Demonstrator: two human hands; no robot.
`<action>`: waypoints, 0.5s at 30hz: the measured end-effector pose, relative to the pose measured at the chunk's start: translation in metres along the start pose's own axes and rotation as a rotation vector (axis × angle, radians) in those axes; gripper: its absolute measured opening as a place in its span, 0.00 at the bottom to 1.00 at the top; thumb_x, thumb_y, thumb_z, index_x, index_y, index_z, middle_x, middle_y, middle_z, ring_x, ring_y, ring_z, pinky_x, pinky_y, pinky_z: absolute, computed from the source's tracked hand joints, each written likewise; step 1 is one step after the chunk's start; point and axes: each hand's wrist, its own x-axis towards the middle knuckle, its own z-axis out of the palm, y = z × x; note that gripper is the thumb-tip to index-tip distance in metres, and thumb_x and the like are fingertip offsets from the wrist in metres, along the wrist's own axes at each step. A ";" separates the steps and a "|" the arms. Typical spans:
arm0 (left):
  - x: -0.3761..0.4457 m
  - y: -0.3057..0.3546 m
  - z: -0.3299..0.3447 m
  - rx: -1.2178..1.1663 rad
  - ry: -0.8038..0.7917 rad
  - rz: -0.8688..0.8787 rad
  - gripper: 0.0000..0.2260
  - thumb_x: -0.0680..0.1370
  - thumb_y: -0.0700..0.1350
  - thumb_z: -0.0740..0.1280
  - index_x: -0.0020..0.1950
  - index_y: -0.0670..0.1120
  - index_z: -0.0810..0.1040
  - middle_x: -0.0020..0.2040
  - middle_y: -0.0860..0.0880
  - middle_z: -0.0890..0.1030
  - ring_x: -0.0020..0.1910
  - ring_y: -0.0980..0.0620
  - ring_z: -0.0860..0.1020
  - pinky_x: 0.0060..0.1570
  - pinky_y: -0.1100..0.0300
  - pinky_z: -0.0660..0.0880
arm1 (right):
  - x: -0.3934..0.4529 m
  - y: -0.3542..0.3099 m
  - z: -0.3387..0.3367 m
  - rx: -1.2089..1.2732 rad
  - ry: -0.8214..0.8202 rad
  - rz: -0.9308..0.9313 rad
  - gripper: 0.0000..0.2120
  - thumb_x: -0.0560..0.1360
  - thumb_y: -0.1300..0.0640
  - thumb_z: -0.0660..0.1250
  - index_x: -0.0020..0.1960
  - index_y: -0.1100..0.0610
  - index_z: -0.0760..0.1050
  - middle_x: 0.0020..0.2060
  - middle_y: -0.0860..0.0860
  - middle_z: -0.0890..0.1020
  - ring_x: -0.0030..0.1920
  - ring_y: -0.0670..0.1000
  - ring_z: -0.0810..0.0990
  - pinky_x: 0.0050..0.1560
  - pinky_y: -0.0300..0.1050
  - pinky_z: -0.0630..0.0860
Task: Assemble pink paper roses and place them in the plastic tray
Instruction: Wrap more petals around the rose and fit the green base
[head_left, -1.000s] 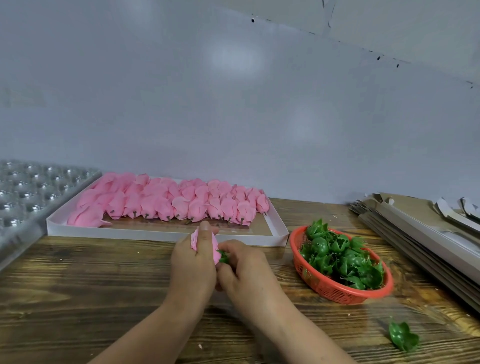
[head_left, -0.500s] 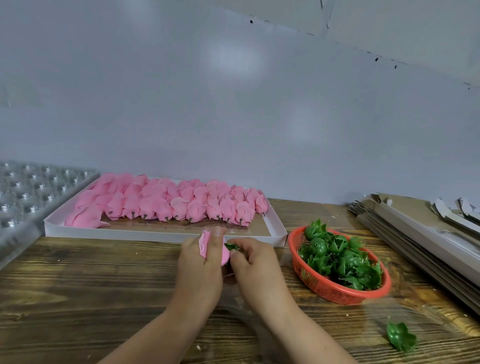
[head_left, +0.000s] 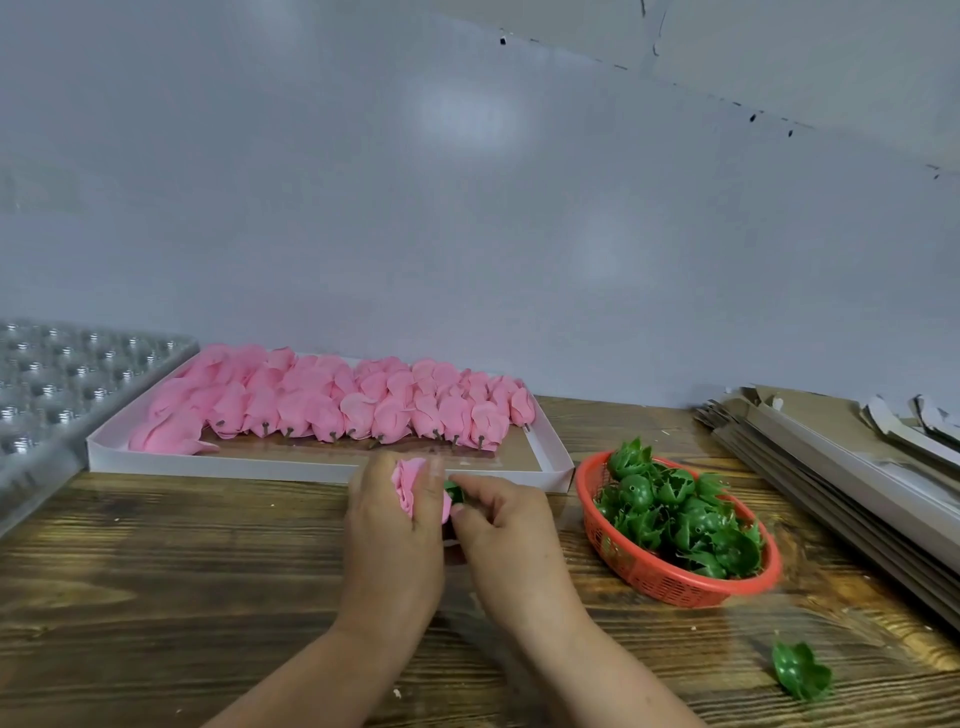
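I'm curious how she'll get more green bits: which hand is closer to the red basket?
The right hand is closer: it sits just left of the red basket, pinching a green piece. The left hand, holding the pink rose, is farther left.

Table (head_left: 156, 597) carries everything. Shallow box (head_left: 322, 467) sits at back-centre w/ rows of paper roses (head_left: 332, 400) lying in it. Plastic tray (head_left: 62, 379) is left of box, just beside it. Basket (head_left: 670, 582) stands right of box, near its front-right corner, w/ calyx pieces (head_left: 675, 514) piled in it. Flat cardboard stack (head_left: 831, 478) lies far right, behind basket. One loose calyx (head_left: 800, 670) lies on table, in front of basket.
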 end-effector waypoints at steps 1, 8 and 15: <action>0.001 0.000 -0.001 -0.003 0.023 -0.006 0.10 0.79 0.46 0.62 0.39 0.49 0.68 0.43 0.43 0.74 0.40 0.49 0.70 0.34 0.63 0.61 | -0.002 0.000 0.003 0.006 -0.012 0.002 0.11 0.73 0.71 0.57 0.45 0.66 0.79 0.40 0.64 0.82 0.46 0.64 0.80 0.49 0.63 0.76; 0.001 0.000 -0.001 0.015 0.051 0.041 0.11 0.80 0.44 0.62 0.38 0.50 0.67 0.42 0.46 0.72 0.40 0.59 0.69 0.38 0.73 0.64 | -0.008 -0.004 0.006 0.312 -0.121 0.175 0.16 0.77 0.73 0.54 0.46 0.65 0.80 0.34 0.56 0.82 0.34 0.47 0.81 0.33 0.40 0.78; 0.001 0.006 -0.006 0.153 0.061 0.326 0.14 0.77 0.48 0.65 0.44 0.36 0.76 0.43 0.46 0.70 0.38 0.49 0.71 0.41 0.65 0.65 | -0.005 -0.006 0.005 0.269 0.003 0.119 0.13 0.77 0.71 0.56 0.46 0.66 0.80 0.39 0.65 0.82 0.39 0.54 0.80 0.44 0.55 0.80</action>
